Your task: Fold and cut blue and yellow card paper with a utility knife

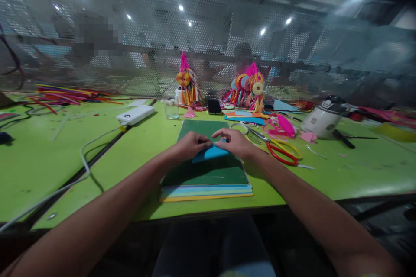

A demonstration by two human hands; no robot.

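The blue paper (208,154) ran left to right; the left hand (194,143) pinched it. I couldn't tell if the right hand (234,142) did.

Bare hands (191,145) (236,142), bare slender forearms (130,192), dark lap clothing (208,242)

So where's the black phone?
In the head view, the phone lies near the middle, at the far side of the green table, just right of a pink paper piece, beyond the dark green sheet.
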